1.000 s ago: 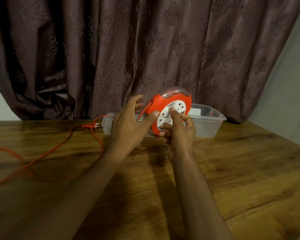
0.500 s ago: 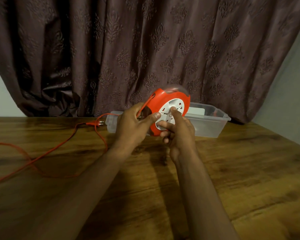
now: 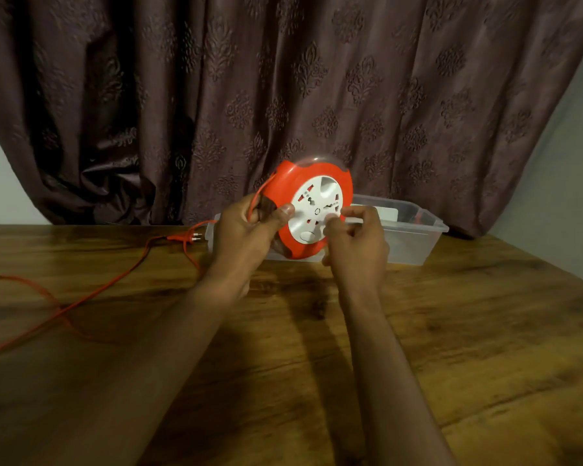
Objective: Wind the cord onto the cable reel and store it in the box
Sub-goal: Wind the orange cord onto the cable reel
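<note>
While bare tabletop (image 3: 451, 348) spreads wide between me and the work, my two hands hold one cable reel (image 3: 308, 210) upright above it, its white socket face turned toward me. My left hand (image 3: 246, 230) grips the reel's left rim, thumb on the face, with the cord passing through its fingers. My right hand (image 3: 354, 243) pinches at the face's right side. One orange cord (image 3: 91, 294) trails left across the tabletop and off its edge, plug (image 3: 186, 236) pointing right. Just behind sits one clear box (image 3: 414, 237), then the curtain (image 3: 283, 79).
</note>
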